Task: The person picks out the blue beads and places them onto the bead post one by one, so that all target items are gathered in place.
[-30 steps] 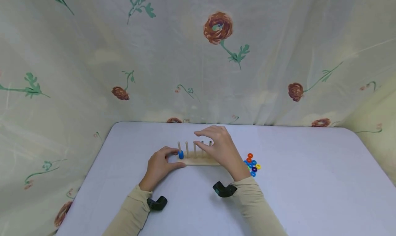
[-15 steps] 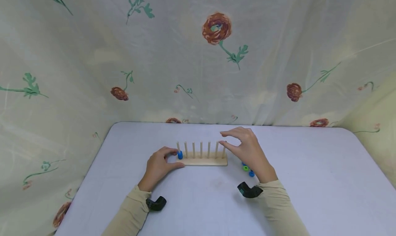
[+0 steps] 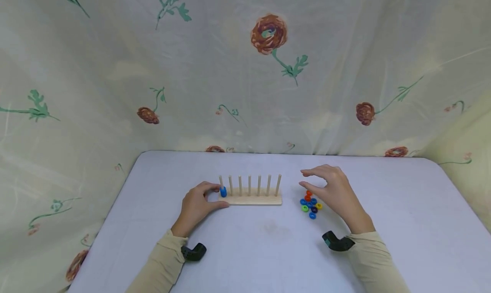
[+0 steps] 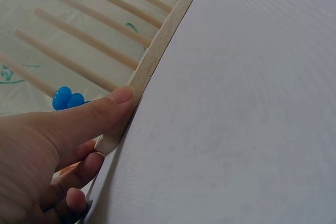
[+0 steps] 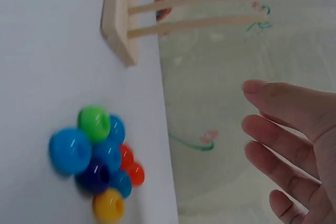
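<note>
A pale wooden peg board (image 3: pixel 253 200) with a row of several upright pegs lies on the table. Blue beads (image 3: pixel 223 192) are stacked on its leftmost peg. My left hand (image 3: pixel 197 207) grips the board's left end, its thumb (image 4: pixel 113 103) along the front edge of the base. Over to the right, a small cluster of beads (image 3: pixel 310 205) in blue, dark blue, green, yellow and red lies on the cloth. My right hand (image 3: pixel 337 195) hovers just above and right of that cluster, thumb and fingers apart, nothing between them. In the right wrist view its fingers (image 5: pixel 278 135) are relaxed.
A white cloth covers the table (image 3: pixel 402 207). Behind it hangs a floral curtain (image 3: pixel 307 92), which also runs along both sides. Each wrist carries a black camera mount, the right one (image 3: pixel 337 242) near the table's front.
My right hand has moved right, away from above the pegs to beside the loose beads, uncovering the board's right end. The left hand stays on the board.
</note>
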A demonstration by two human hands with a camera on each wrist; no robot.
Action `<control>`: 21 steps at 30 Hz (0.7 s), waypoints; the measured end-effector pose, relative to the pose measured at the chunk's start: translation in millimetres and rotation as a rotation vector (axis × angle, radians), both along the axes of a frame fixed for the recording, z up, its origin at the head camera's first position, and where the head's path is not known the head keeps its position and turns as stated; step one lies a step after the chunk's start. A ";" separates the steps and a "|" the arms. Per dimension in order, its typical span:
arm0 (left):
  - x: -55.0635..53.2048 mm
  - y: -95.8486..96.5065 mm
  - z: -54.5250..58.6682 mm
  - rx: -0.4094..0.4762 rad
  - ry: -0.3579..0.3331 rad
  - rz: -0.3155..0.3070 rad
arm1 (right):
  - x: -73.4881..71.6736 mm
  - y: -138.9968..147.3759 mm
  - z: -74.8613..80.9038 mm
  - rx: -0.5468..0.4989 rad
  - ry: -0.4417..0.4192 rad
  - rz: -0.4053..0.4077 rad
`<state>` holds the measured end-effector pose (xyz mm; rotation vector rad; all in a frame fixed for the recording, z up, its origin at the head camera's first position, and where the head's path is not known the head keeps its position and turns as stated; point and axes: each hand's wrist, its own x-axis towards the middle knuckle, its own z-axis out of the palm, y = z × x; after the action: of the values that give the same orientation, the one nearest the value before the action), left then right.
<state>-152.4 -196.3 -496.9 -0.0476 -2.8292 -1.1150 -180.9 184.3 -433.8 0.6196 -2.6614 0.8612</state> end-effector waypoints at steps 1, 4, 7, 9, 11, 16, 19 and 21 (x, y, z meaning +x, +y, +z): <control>0.2 0.0 0.1 -0.001 0.000 0.001 | 0.7 3.7 -1.5 0.008 -0.016 -0.005; 0.1 -0.1 0.2 0.001 0.002 0.001 | 2.7 13.8 -6.4 0.041 -0.074 -0.023; -0.1 -0.6 0.0 0.001 0.004 -0.002 | 5.4 22.0 -10.4 0.078 -0.138 -0.035; 0.1 -1.2 -0.3 0.003 0.007 -0.005 | 6.7 26.3 -13.3 0.100 -0.169 -0.038; 0.2 -1.5 -0.5 0.005 0.011 -0.008 | 7.8 29.8 -16.3 0.120 -0.190 -0.040; 0.3 -2.6 -1.2 0.009 0.020 -0.005 | 5.9 32.9 -25.5 0.132 -0.230 -0.025; -0.1 -2.8 -2.0 0.010 0.018 -0.008 | 4.6 32.6 -30.2 0.140 -0.256 -0.024; -0.6 -2.6 -2.5 0.011 0.016 -0.011 | 4.5 32.3 -32.3 0.148 -0.267 -0.033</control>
<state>-153.0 -198.9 -499.4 -0.0708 -2.8120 -1.1270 -176.4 216.6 -466.1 0.5243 -2.9888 0.7918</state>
